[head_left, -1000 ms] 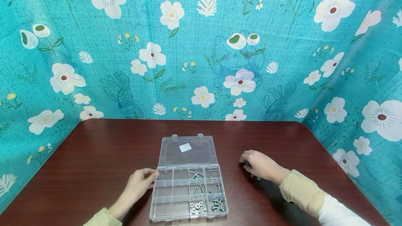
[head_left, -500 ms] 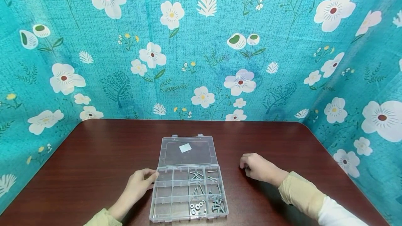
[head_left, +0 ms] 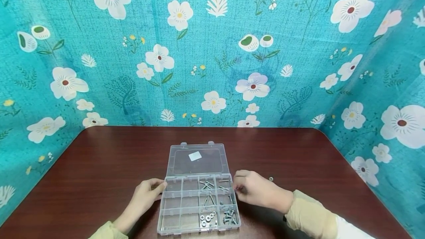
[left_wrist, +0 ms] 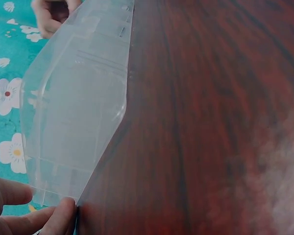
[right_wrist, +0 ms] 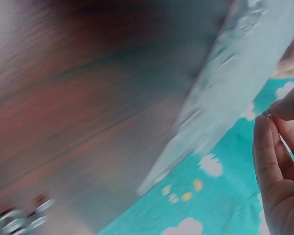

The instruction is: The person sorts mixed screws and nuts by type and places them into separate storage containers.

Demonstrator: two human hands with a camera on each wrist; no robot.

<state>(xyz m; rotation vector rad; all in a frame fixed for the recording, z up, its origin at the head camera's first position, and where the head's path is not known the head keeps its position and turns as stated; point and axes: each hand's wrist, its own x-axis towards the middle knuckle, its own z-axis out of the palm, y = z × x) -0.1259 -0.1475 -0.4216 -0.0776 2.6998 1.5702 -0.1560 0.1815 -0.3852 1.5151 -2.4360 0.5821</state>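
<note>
A clear plastic compartment box [head_left: 171, 220] lies on the table with its lid [head_left: 199, 163] folded back. My left hand [head_left: 146, 194] holds its upper left corner, thumb and fingers on either side of the edge in the left wrist view. Beside the box's right wall is my right hand [head_left: 257, 189]. Its thumb and fingertips pinch a small shiny metal piece [right_wrist: 267, 114], mostly hidden by them. Screws [head_left: 206, 186], bolts [head_left: 229, 217] and washers or nuts [head_left: 208, 218] fill the two right-hand columns; the left columns hold nothing visible.
On the dark wooden table [head_left: 126, 158], a loose nut [head_left: 271, 179] lies behind the right hand. Blurred metal rings [right_wrist: 14, 223] show at the lower left of the right wrist view. A flowered teal cloth [head_left: 199, 47] hangs around the table. A pale square label [head_left: 195, 156] is on the lid.
My right hand has left the loose hardware on the right and moved left to the box's right edge, uncovering a nut on the table. The left hand and box stay put.
</note>
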